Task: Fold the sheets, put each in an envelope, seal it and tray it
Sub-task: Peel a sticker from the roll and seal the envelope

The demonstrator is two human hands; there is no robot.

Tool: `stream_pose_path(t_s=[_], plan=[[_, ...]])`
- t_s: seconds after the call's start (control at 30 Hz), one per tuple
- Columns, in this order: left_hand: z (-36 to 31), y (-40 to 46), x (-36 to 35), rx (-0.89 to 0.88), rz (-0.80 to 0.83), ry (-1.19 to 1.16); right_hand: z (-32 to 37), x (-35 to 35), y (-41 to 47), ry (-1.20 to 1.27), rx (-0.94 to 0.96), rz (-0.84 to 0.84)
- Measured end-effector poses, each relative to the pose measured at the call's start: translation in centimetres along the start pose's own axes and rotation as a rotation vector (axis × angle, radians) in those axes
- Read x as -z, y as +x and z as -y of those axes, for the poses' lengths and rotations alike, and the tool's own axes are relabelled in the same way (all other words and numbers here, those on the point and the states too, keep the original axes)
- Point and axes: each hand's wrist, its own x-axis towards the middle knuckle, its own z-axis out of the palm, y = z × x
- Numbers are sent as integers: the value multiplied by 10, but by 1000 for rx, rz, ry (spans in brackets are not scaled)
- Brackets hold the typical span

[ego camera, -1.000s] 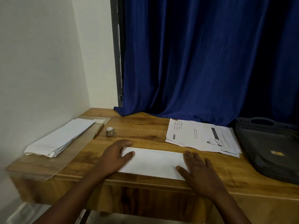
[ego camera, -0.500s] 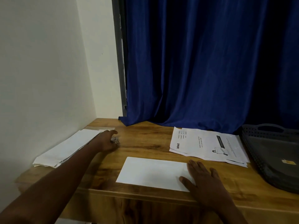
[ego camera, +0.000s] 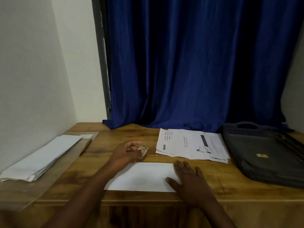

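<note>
Table (ego camera: 115,134), wooden, with tray (ego camera: 263,176) at 3 o'clock, dark and holding no envelope yet. Spare envelopes (ego camera: 41,158) lie stacked at 9 o'clock. Printed sheets (ego camera: 192,145) lie at 1 o'clock, unfolded. One envelope (ego camera: 144,176) lies flat at 6 o'clock near the table edge. Right hand (ego camera: 190,180), fingers straight, presses its right end. Left hand (ego camera: 126,152) pinches a small object (ego camera: 143,150), probably a tape roll, just above the envelope's far edge. Risks: with only one end pinned, the envelope may pivot or slide off the near edge; tape, if that is what it is, may stick crooked or catch the table, leaving the flap unsealed.
</note>
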Motion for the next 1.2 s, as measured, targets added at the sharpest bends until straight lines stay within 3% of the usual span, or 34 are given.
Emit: stream_pose_path(t_s=[0.23, 0.33, 0.43, 0.53, 0.9, 1.2], plan=[[12, -8, -65, -91, 49, -100, -1, 1, -6, 110, -7, -58], [21, -7, -66, -104, 42, -102, -10, -3, -3, 351, -19, -173], [27, -8, -64, -112, 53, -85, -17, -4, 0, 749, 13, -336], [26, -8, -66, -113, 44, -94, -8, 7, 2, 921, 60, -429], [26, -10, -64, -169, 93, -81, 10, 0, 28, 953, 218, -465], [29, -11, -63, -242, 148, 48, 3, -8, 31, 966, 165, -471]])
